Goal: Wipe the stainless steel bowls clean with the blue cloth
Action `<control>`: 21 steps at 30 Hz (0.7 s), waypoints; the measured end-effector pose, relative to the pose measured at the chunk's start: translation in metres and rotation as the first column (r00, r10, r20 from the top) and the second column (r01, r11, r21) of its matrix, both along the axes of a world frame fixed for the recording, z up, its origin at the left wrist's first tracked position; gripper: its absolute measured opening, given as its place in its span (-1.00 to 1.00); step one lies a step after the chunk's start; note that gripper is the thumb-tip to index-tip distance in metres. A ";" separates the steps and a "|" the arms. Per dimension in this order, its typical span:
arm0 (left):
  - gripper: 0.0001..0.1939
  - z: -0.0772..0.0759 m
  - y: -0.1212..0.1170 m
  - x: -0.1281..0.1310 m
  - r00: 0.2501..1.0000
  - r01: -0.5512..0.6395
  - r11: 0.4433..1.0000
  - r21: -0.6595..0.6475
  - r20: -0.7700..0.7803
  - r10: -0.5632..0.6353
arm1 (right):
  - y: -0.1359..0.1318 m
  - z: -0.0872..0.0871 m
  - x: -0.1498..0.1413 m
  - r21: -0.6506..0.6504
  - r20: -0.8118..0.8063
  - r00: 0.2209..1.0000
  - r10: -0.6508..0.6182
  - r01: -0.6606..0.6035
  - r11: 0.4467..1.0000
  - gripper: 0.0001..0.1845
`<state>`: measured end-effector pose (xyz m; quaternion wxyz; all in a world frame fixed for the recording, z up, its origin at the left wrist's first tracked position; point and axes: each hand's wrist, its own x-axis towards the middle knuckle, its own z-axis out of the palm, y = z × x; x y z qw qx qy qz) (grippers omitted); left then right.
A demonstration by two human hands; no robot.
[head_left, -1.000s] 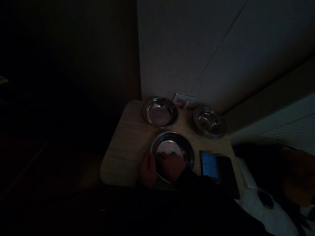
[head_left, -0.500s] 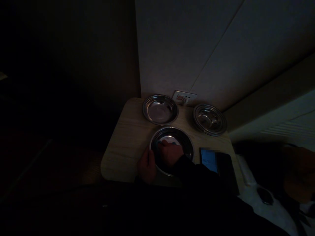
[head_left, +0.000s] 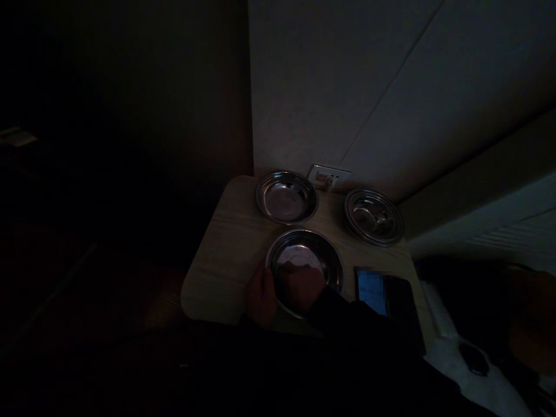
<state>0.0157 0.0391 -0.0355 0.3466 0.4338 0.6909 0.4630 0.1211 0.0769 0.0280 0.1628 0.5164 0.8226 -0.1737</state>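
Nearer to us than half a second ago, our right hand [head_left: 304, 287] has slid back a little inside the round, shiny steel bowl [head_left: 332, 255], while our left hand [head_left: 260, 296] has stayed at its rim. The bowl sits upright at the near middle of the pale wood-grain bench [head_left: 221, 260]. We have our left hand clamped on its left rim, thumb and fingers close together. Our right hand reaches down into its left half, fingers bunched; a sliver of green material [head_left: 277, 268] shows beside the fingertips, but it is too dark for us to tell whether they grip it.

Just beyond, at the far left, we see a shallow steel dish [head_left: 284, 201], and at the far right a stack of round steel bowls [head_left: 373, 218]. To the right of our bowl lies a phone with a lit blue screen [head_left: 371, 291], with a flat black object [head_left: 406, 307] just beside it. Behind the bench, a white socket plate with a reddish switch [head_left: 322, 177] is set in the grey wall [head_left: 325, 87].
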 end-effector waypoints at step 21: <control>-0.63 0.004 -0.001 0.002 0.999 -0.002 1.000 0.000 -0.052 0.002 | -0.006 0.006 0.003 -0.046 0.009 1.000 0.013 -0.012 0.999 -0.67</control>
